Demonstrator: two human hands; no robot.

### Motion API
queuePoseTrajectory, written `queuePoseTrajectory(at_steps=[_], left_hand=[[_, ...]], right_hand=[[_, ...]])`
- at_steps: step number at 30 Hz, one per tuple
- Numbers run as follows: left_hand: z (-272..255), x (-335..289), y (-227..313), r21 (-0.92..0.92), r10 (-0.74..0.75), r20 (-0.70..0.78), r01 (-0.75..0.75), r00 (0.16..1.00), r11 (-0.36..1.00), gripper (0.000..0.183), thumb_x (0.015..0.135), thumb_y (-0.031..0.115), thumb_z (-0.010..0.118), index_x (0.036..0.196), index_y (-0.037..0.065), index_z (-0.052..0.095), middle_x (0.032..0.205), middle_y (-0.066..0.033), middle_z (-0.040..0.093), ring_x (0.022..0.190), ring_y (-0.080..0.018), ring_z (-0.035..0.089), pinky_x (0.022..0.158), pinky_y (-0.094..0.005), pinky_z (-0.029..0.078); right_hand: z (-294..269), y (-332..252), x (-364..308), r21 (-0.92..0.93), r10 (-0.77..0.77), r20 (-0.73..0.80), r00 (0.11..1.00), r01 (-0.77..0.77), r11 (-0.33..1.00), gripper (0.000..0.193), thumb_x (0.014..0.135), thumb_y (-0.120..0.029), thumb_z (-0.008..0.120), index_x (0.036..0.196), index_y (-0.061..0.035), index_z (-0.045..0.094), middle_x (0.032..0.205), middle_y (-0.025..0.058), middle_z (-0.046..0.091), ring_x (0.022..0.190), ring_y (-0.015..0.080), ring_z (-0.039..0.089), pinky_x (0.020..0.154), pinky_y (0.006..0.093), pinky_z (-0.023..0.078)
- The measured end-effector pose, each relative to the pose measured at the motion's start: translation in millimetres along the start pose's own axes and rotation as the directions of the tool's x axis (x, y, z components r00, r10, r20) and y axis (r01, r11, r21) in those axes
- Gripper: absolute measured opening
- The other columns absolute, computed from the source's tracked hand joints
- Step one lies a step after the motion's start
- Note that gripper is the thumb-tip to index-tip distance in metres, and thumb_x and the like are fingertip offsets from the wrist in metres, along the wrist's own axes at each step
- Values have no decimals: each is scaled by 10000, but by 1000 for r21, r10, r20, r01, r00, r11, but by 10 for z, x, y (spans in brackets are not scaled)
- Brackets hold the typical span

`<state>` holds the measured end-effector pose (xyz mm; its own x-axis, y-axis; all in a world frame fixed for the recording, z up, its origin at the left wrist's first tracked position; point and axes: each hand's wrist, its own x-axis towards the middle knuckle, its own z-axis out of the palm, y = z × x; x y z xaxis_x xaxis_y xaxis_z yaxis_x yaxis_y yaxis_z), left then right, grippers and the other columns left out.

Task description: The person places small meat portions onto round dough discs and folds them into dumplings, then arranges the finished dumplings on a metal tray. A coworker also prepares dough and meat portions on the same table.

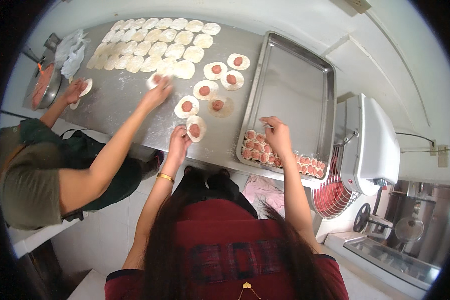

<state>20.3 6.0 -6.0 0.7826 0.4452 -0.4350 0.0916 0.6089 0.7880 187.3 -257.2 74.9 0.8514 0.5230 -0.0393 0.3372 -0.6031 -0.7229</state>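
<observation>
The person's left hand [179, 141] pinched the edge of a round wrapper [196, 128] topped with a lump of pink filling, lying at the near edge of the floured table [120, 100], while the right hand [277, 136] hovered over the metal tray [295, 80] just above the row of finished dumplings [280, 157], fingers curled, though I could not tell whether it held anything. The work seemed to sit between setting down 1 dumpling and lifting the next wrapper, which would call for both hands to fold it shut.
</observation>
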Motion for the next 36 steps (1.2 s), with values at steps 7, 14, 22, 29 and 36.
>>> queuePoseTrajectory(at_steps=[7,14,22,29,36], left_hand=[[74,-278,72,-181,-120,68,130,990,975,253,882,117,417,1114,28,466,1076,-104,566,969,-196,609,848,-317,516],[16,-315,61,548,-94,-72,118,993,828,286,891,67,417,1161,-12,471,1020,-104,602,914,-172,615,802,-291,512],[-9,-384,-112,486,23,88,-63,996,872,362,846,-5,543,1208,-23,535,1062,-59,618,909,-116,576,795,-259,478],[-23,-350,-65,255,-61,65,42,996,966,236,864,34,590,1099,13,575,1003,-47,618,909,-118,584,797,-255,491],[56,-369,-43,9,48,62,-48,997,999,112,896,2,529,1000,41,534,1016,-33,575,935,-124,582,825,-285,516]], right_hand=[[1164,-420,-89,728,151,401,904,-415,546,251,869,-84,567,1095,18,606,978,57,634,795,125,597,724,249,478],[1669,-232,-131,477,266,224,938,-343,809,247,820,-94,601,1032,22,648,785,64,652,677,120,585,619,257,458],[1646,-224,-241,693,121,233,965,-252,676,264,786,-41,615,1043,11,650,805,74,677,705,134,617,658,261,488],[1446,-364,-215,708,192,346,918,-390,589,217,791,-14,626,1006,15,628,901,93,667,785,137,621,697,268,501],[1347,-621,-262,898,54,181,982,-187,398,211,797,-24,662,985,24,577,928,80,653,798,140,616,706,266,500]])
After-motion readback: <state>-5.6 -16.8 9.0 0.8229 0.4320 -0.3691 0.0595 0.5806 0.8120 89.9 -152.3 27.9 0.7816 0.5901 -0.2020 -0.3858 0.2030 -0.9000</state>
